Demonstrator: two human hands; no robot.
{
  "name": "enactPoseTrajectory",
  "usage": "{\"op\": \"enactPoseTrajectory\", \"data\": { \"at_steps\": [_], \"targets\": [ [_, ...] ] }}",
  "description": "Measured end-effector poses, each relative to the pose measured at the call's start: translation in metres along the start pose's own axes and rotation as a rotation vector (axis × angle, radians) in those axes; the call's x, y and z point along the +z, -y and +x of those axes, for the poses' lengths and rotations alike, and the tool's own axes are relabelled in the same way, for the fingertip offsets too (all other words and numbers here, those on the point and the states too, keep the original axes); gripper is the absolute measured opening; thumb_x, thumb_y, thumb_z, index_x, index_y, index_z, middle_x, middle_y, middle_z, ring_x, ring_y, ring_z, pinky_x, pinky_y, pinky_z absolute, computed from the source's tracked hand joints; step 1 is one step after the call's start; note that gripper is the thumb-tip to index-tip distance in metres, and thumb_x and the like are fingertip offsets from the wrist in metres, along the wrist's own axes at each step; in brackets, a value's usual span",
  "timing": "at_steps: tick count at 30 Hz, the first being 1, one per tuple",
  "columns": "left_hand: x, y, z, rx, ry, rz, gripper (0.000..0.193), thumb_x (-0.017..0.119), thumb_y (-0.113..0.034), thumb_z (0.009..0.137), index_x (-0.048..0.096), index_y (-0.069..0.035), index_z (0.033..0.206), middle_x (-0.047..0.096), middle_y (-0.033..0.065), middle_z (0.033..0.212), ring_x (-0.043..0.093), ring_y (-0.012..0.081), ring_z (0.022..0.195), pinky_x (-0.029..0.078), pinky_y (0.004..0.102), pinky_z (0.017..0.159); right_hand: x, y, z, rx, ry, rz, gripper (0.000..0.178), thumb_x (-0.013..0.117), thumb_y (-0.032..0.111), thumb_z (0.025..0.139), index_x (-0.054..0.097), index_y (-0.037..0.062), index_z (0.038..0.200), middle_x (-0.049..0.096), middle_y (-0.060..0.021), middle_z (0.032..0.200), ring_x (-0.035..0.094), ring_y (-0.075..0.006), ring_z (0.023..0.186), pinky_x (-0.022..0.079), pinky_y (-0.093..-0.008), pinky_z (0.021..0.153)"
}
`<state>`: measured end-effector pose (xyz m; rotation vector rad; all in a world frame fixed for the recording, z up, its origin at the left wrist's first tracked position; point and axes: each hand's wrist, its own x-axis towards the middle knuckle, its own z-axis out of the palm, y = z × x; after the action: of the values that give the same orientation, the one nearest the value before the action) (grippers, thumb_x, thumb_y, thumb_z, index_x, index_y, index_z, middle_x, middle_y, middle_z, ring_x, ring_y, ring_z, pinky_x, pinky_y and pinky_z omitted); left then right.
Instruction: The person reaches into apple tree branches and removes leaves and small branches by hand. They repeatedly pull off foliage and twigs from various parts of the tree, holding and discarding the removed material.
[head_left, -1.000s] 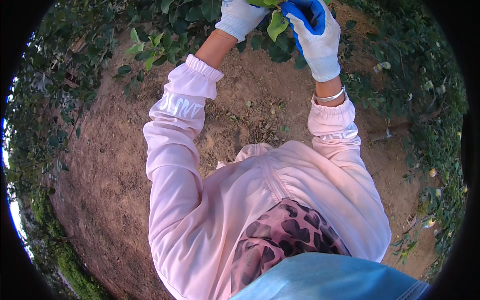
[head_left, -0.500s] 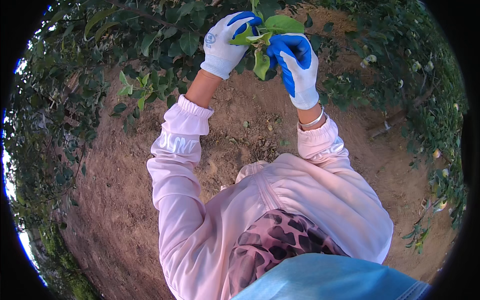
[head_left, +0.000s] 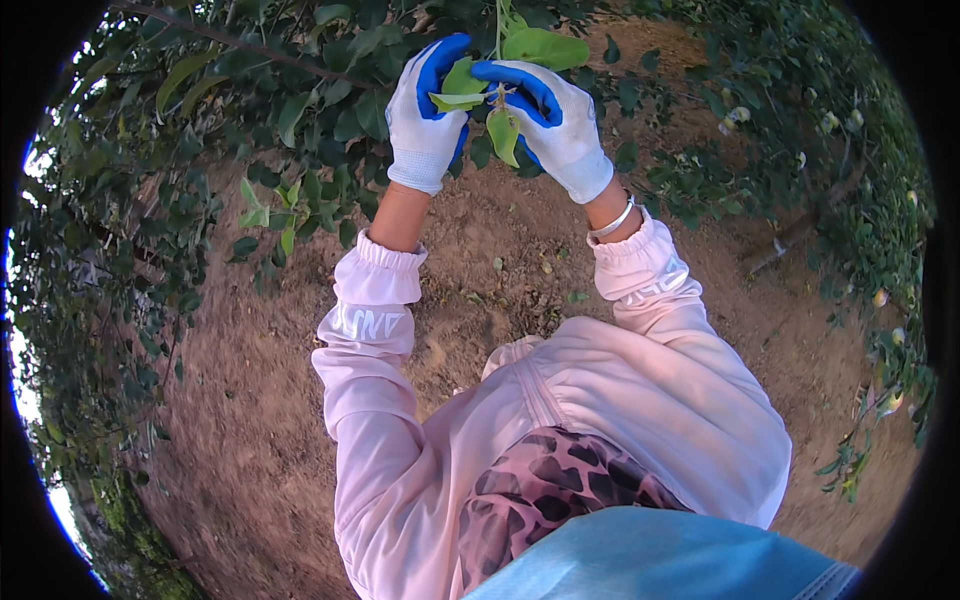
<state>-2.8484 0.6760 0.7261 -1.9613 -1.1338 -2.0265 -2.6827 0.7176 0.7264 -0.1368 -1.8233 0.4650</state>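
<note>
At the upper middle, a leafy shoot (head_left: 503, 128) with bright green leaves and a small brownish tip hangs between my hands. My left hand (head_left: 415, 120), in a white glove with blue coating, curls around the shoot's left side, with a leaf lying across its fingers. From the right, my right hand (head_left: 562, 125), gloved alike, has its fingers bent in at the shoot's stem, close to the brownish tip. Leaves hide some of the fingertips, and whether anything else lies behind them cannot be seen. A large leaf (head_left: 545, 48) stands just above my right hand.
A thin branch (head_left: 240, 45) runs through dark foliage at the upper left, with a lighter leaf cluster (head_left: 285, 210) below it. Trees on the right bear pale fruits (head_left: 738, 115). Bare brown soil (head_left: 480, 250) lies beneath my arms.
Both hands have shifted left and slightly down. My right hand has come closer to my left, and its fingers now reach over the shoot's stem. The leaves moved a little left too.
</note>
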Motion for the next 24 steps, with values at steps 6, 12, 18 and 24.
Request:
{"op": "enactPoseTrajectory", "data": {
  "at_steps": [6, 12, 18, 24],
  "targets": [
    [-0.028, -0.029, -0.042, -0.49, -0.107, -0.447, 0.034, 0.067, -0.01, 0.086, 0.059, 0.003, 0.115, 0.065, 0.0073, 0.103, 0.061, 0.0132, 0.09, 0.05, 0.0271, 0.083, 0.007, 0.0, 0.006, -0.046, -0.007, -0.041, 0.034, 0.068, 0.005, 0.081, 0.065, 0.0113, 0.114, 0.069, -0.0118, 0.1, 0.069, -0.0269, 0.087, 0.054, -0.0323, 0.075],
    [-0.037, -0.036, -0.037, -0.699, 0.02, -0.6, 0.039, 0.071, -0.012, 0.083, 0.058, 0.003, 0.117, 0.064, 0.0097, 0.109, 0.062, 0.0143, 0.09, 0.052, 0.0269, 0.079, 0.023, 0.0, 0.01, -0.15, -0.005, -0.259, 0.039, 0.07, 0.003, 0.076, 0.065, 0.0151, 0.112, 0.068, -0.0113, 0.093, 0.066, -0.0317, 0.081, 0.054, -0.0363, 0.07],
    [-0.03, -0.034, -0.041, -0.583, -0.059, -0.483, 0.033, 0.074, -0.004, 0.08, 0.06, 0.001, 0.11, 0.067, 0.0055, 0.099, 0.062, 0.0106, 0.082, 0.051, 0.0252, 0.074, 0.032, 0.0, 0.012, -0.197, 0.042, -0.392, 0.036, 0.071, 0.009, 0.073, 0.066, 0.0164, 0.108, 0.069, -0.0076, 0.092, 0.066, -0.0286, 0.079, 0.053, -0.0365, 0.068],
    [-0.035, -0.034, -0.043, -0.343, 0.013, -0.089, 0.028, 0.071, -0.005, 0.082, 0.061, 0.004, 0.107, 0.067, 0.0059, 0.099, 0.061, 0.0099, 0.083, 0.05, 0.0243, 0.076, 0.034, -0.002, 0.009, -0.2, 0.073, -0.422, 0.034, 0.073, 0.013, 0.073, 0.067, 0.0167, 0.106, 0.07, -0.0071, 0.091, 0.066, -0.0275, 0.078, 0.053, -0.0371, 0.068]
  ]
}}
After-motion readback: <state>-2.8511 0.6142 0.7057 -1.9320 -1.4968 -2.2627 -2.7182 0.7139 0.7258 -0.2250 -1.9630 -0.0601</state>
